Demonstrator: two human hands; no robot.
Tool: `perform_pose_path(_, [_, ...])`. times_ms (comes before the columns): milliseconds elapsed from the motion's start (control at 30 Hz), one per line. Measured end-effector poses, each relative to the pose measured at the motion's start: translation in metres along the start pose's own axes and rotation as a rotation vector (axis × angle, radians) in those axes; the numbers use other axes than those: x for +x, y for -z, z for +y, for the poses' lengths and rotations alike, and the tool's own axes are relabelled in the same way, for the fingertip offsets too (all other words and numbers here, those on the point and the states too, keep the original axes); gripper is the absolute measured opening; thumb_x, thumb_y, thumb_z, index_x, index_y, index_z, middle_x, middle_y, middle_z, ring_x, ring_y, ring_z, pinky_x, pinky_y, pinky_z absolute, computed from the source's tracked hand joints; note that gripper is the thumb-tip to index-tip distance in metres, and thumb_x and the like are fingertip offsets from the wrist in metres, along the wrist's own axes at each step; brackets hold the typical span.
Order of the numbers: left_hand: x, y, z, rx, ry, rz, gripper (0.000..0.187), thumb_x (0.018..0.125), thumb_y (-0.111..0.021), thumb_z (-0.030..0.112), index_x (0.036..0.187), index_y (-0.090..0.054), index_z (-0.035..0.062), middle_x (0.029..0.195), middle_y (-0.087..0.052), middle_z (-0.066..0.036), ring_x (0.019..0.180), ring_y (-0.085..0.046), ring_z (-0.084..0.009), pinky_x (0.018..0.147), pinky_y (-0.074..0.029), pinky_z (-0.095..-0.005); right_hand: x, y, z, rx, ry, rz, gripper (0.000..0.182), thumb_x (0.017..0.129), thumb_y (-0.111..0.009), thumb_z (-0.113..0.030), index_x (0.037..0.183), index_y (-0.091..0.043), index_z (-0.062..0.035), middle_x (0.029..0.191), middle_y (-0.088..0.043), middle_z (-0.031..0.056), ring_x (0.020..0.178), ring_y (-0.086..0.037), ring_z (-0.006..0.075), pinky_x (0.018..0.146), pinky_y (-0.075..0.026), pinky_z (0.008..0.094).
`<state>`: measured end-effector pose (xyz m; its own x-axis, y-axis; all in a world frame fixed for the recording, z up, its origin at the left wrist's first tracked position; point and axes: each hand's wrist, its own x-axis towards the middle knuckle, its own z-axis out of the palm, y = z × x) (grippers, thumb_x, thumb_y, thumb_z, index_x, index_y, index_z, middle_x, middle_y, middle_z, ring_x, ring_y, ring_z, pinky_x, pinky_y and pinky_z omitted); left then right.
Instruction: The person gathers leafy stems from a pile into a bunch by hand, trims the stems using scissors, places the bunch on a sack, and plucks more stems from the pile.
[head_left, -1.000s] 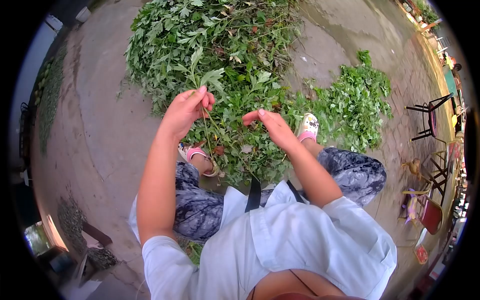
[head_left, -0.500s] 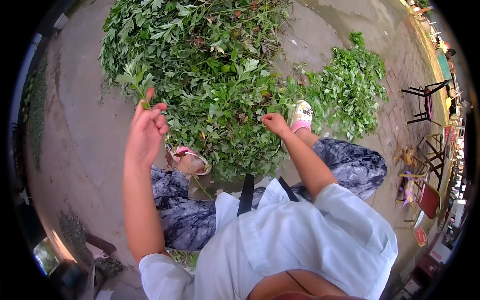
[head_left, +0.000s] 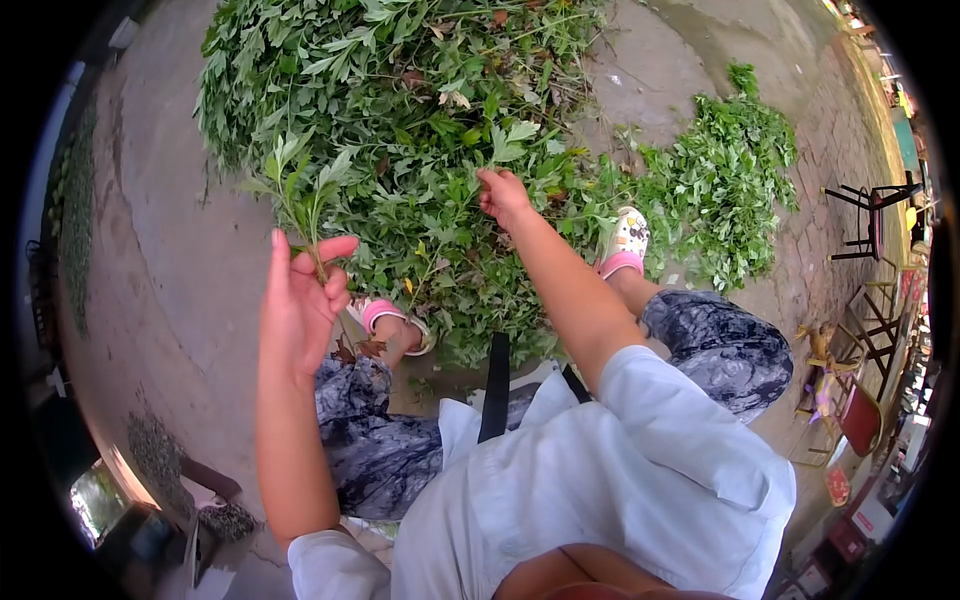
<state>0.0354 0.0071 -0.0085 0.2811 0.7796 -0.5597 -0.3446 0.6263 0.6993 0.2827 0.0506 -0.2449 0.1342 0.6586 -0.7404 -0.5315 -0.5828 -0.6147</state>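
My left hand [head_left: 300, 300] is raised at the left and pinches a short leafy green sprig [head_left: 295, 185] by its stem, leaves pointing up. My right hand [head_left: 503, 195] reaches forward into the big pile of leafy green branches [head_left: 400, 110] on the ground in front of me, its fingers closed on a stem in the pile. My legs in patterned trousers and pink-and-white sandals [head_left: 625, 245] rest at the near edge of the pile.
A smaller heap of picked green leaves [head_left: 725, 190] lies to the right on the concrete ground [head_left: 170, 230]. Black metal stools [head_left: 870, 215] and a red chair [head_left: 860, 420] stand at the far right. Dark objects sit at the lower left.
My right hand has moved forward and up from near my sandal into the pile. My left hand swung out left with a sprig and now holds it slightly higher.
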Motion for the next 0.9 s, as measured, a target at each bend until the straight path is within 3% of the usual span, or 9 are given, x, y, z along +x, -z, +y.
perform_pose_path(167, [-0.003, -0.013, 0.005, 0.051, -0.091, 0.051, 0.043, 0.089, -0.04, 0.033, 0.107, -0.051, -0.005, 0.079, -0.048, 0.0, 0.057, -0.036, -0.0064, 0.051, -0.031, -0.0198, -0.048, 0.038, -0.043, 0.138, 0.11, -0.419, 0.023, 0.081, -0.056, -0.028, 0.09, -0.053, -0.0069, 0.073, -0.051, 0.0007, 0.062, -0.05, 0.0117, 0.059, -0.044, 0.0292])
perform_pose_path(233, [-0.002, -0.014, 0.004, 0.103, -0.155, 0.074, 0.039, 0.089, -0.043, 0.029, 0.107, -0.052, -0.0042, 0.077, -0.046, 0.002, 0.057, -0.035, -0.0053, 0.051, -0.031, -0.0192, -0.047, 0.066, -0.047, -0.407, 0.161, -0.203, 0.024, 0.082, -0.054, -0.031, 0.086, -0.057, -0.0085, 0.082, -0.056, -0.0001, 0.076, -0.05, 0.0093, 0.065, -0.042, 0.0277])
perform_pose_path(400, [-0.006, -0.009, 0.003, 0.278, -0.104, 0.139, 0.028, 0.082, -0.054, 0.012, 0.107, -0.054, -0.0006, 0.059, -0.035, 0.008, 0.049, -0.028, -0.0014, 0.044, -0.023, -0.017, -0.065, 0.121, -0.044, -0.38, 0.24, -0.172, 0.027, 0.08, -0.058, -0.028, 0.096, -0.058, -0.0073, 0.085, -0.056, 0.0002, 0.074, -0.049, 0.008, 0.067, -0.04, 0.0244])
perform_pose_path(500, [-0.007, -0.016, 0.003, 0.324, -0.083, 0.15, 0.027, 0.084, -0.051, 0.015, 0.107, -0.053, 0.0002, 0.053, -0.029, 0.009, 0.046, -0.025, -0.0007, 0.04, -0.019, -0.0175, -0.077, 0.124, -0.029, -0.395, 0.197, -0.054, 0.028, 0.079, -0.058, -0.025, 0.1, -0.058, -0.0062, 0.08, -0.056, -0.0001, 0.072, -0.048, 0.0071, 0.067, -0.038, 0.023])
perform_pose_path(633, [-0.006, -0.023, 0.002, 0.304, -0.057, 0.153, 0.027, 0.088, -0.046, 0.02, 0.104, -0.054, 0.0006, 0.055, -0.028, 0.008, 0.045, -0.023, -0.0006, 0.039, -0.019, -0.0176, -0.035, 0.158, 0.041, -1.062, 0.103, -0.236, 0.023, 0.076, -0.057, -0.023, 0.087, -0.063, -0.0043, 0.072, -0.058, 0.0044, 0.068, -0.052, 0.0136, 0.062, -0.041, 0.0266])
perform_pose_path(667, [-0.005, -0.025, 0.0, 0.3, -0.058, 0.164, 0.029, 0.089, -0.043, 0.022, 0.104, -0.053, 0.0001, 0.057, -0.028, 0.008, 0.044, -0.023, -0.0009, 0.038, -0.018, -0.017, -0.012, 0.177, 0.075, -1.216, 0.513, -0.295, 0.029, 0.074, -0.058, -0.027, 0.09, -0.061, -0.0032, 0.074, -0.059, 0.011, 0.068, -0.054, 0.0186, 0.065, -0.043, 0.0297])
perform_pose_path(700, [-0.003, -0.026, -0.001, 0.296, -0.058, 0.175, 0.031, 0.09, -0.04, 0.024, 0.103, -0.052, -0.0003, 0.059, -0.028, 0.007, 0.044, -0.022, -0.0013, 0.038, -0.018, -0.0164, -0.012, 0.173, 0.086, -1.323, 0.377, -0.231, 0.031, 0.073, -0.058, -0.028, 0.092, -0.06, -0.0032, 0.077, -0.059, 0.0145, 0.07, -0.055, 0.0224, 0.068, -0.044, 0.0324])
perform_pose_path(767, [0.002, -0.025, -0.003, 0.308, -0.058, 0.163, 0.031, 0.091, -0.039, 0.025, 0.103, -0.053, 0.0, 0.06, -0.031, 0.006, 0.044, -0.023, -0.0013, 0.038, -0.018, -0.0166, -0.041, 0.139, 0.063, -1.285, -0.036, -0.226, 0.027, 0.076, -0.054, -0.024, 0.09, -0.062, -0.003, 0.079, -0.061, 0.011, 0.067, -0.054, 0.0197, 0.063, -0.044, 0.0298])
perform_pose_path(900, [0.013, -0.015, -0.01, 0.461, -0.061, 0.066, 0.031, 0.091, -0.038, 0.026, 0.1, -0.053, 0.0013, 0.067, -0.039, 0.004, 0.044, -0.026, -0.0012, 0.038, -0.02, -0.0169, -0.088, 0.096, 0.012, -0.746, 0.055, -0.519, 0.024, 0.078, -0.051, -0.02, 0.092, -0.062, -0.0045, 0.07, -0.06, 0.0079, 0.057, -0.051, 0.0156, 0.053, -0.041, 0.0262])
